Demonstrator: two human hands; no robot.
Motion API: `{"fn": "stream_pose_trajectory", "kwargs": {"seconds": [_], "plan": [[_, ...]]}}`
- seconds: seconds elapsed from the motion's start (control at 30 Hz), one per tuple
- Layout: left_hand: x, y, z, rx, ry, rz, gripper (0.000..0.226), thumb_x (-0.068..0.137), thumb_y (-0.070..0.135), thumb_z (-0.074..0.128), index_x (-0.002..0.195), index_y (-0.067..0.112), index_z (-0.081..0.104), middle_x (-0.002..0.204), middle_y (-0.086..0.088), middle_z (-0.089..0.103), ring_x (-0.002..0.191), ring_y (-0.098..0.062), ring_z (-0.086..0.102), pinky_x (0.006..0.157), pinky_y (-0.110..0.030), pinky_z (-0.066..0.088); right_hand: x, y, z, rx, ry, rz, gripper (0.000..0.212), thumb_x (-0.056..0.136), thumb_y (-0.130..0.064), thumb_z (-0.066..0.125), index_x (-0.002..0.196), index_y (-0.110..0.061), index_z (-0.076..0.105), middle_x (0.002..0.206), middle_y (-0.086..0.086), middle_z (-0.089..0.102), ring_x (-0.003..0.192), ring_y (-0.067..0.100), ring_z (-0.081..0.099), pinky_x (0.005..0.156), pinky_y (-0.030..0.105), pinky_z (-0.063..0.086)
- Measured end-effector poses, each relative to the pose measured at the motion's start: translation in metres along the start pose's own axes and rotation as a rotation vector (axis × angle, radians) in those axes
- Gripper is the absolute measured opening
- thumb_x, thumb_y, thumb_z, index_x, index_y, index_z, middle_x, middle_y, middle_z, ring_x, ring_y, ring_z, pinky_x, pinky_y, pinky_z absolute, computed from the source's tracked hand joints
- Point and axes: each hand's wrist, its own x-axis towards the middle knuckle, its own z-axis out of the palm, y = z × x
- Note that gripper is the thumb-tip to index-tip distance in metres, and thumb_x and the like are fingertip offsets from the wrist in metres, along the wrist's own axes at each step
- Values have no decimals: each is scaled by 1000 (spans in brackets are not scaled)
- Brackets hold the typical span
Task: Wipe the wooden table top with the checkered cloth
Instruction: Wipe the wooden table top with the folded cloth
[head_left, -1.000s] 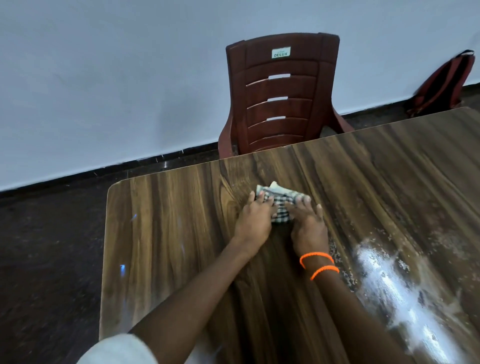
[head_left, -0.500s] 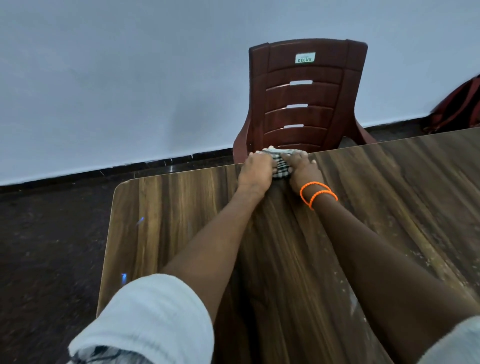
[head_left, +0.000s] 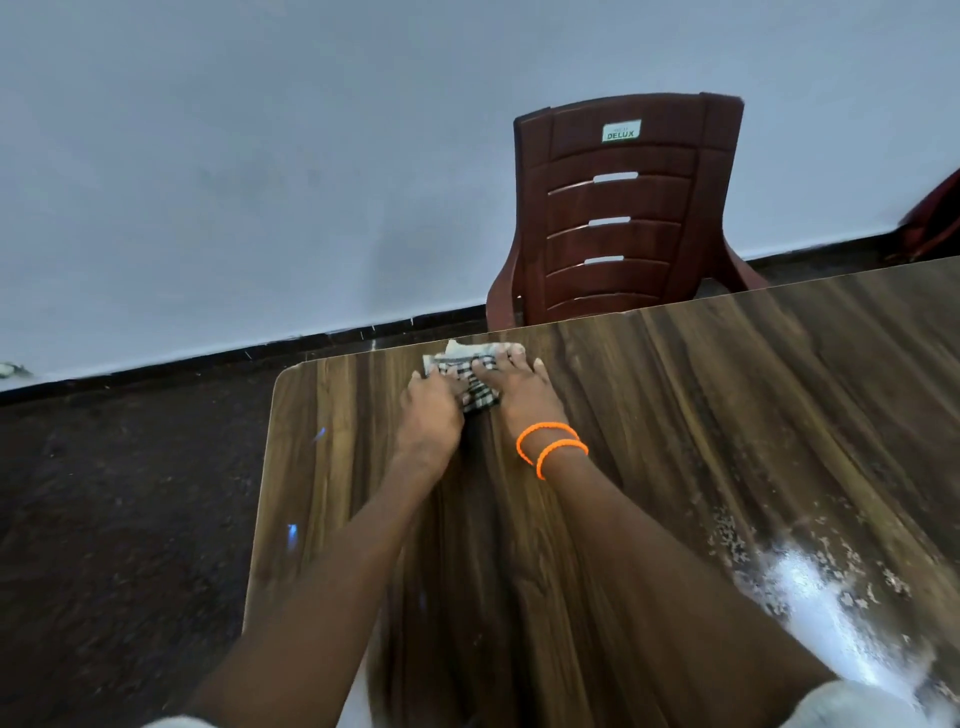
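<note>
Both hands flat on the bunched checkered cloth (head_left: 475, 384) at the far edge of the streaky wood-grain surface (head_left: 675, 441): left hand (head_left: 432, 410) and right hand (head_left: 517, 395) press it with fingers extended. Two orange bands (head_left: 551, 448) ring the right wrist; pale glare (head_left: 831, 618) shines nearby.

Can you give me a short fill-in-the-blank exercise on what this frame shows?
1. Both hands, left hand and right hand, press the ____ cloth flat on the table top.
2. The bangles on the right wrist are ____ in colour.
3. Behind the table's far edge stands a dark red ____.
4. The label on the chair back reads ____.

Missing words: checkered; orange; chair; DELUX
</note>
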Motion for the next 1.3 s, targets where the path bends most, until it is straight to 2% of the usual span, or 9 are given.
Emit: {"fn": "stream_pose_trajectory", "kwargs": {"seconds": [0.13, 0.33, 0.5, 0.63, 0.9, 1.0, 1.1, 1.2, 1.3], "plan": [[-49, 1, 14, 191, -45, 76, 47, 94, 10, 48, 140, 20, 48, 147, -14, 41, 130, -33, 44, 103, -41, 44, -56, 4, -1, 34, 28, -49, 59, 93, -7, 38, 145, -35, 37, 160, -2, 23, 149, 18, 11, 121, 42, 4], [-41, 36, 28, 191, -61, 259, 44, 99, 12, 42, 142, 20, 46, 150, -14, 38, 138, -33, 37, 106, -40, 44, -83, 56, -6, 78, 106, 81, 52, 96, -14, 42, 143, -35, 40, 156, -4, 33, 148, 14, 18, 121, 43, 5], [8, 45, 10, -34, -30, 137, 28, 96, 11, 48, 121, 7, 62, 136, -28, 50, 124, -39, 53, 101, -41, 46, -17, 50, -6, 31, 139, 202, 56, 93, -4, 40, 142, -31, 43, 156, 5, 32, 148, 20, 16, 120, 44, 6], [34, 12, -12, -75, 2, 93, 29, 96, 14, 50, 120, 9, 64, 120, -21, 58, 111, -38, 59, 97, -40, 48, 26, 17, 1, 20, 102, 156, 58, 93, -3, 38, 143, -32, 41, 156, 10, 31, 148, 25, 17, 120, 44, 6], [19, -68, -29, -13, 23, -14, 31, 95, 14, 51, 122, 18, 66, 124, -19, 63, 120, -36, 54, 104, -39, 46, 22, -67, 25, -21, 33, 7, 60, 95, -5, 35, 148, -32, 30, 160, 5, 21, 149, 25, 9, 121, 44, 8], [-19, -81, -22, 38, 45, 51, 36, 89, 7, 58, 122, 20, 67, 125, -14, 63, 120, -35, 54, 101, -37, 45, -16, -76, 28, 38, 49, -16, 62, 91, -6, 38, 147, -33, 33, 159, 0, 24, 149, 21, 9, 122, 42, 5], [-53, -84, -4, 121, -52, 159, 51, 92, 12, 55, 139, 30, 53, 153, -2, 43, 143, -25, 35, 119, -32, 26, -63, -67, 27, 101, 62, -14, 64, 89, -6, 43, 145, -35, 37, 158, -3, 29, 149, 16, 13, 123, 39, 4], [-73, -58, 12, 149, -111, 267, 51, 94, 14, 47, 142, 32, 47, 157, 3, 34, 148, -24, 24, 117, -37, 30, -104, -43, 24, 119, 102, 62, 60, 88, -9, 48, 142, -34, 43, 154, -2, 38, 148, 17, 22, 122, 41, 8], [-68, -11, 21, 156, -139, 361, 47, 96, 15, 42, 141, 25, 47, 156, -4, 35, 144, -29, 28, 113, -39, 35, -124, -10, 18, 137, 225, 188, 61, 83, -2, 57, 138, -29, 50, 148, 4, 46, 144, 24, 33, 119, 47, 17]]}}
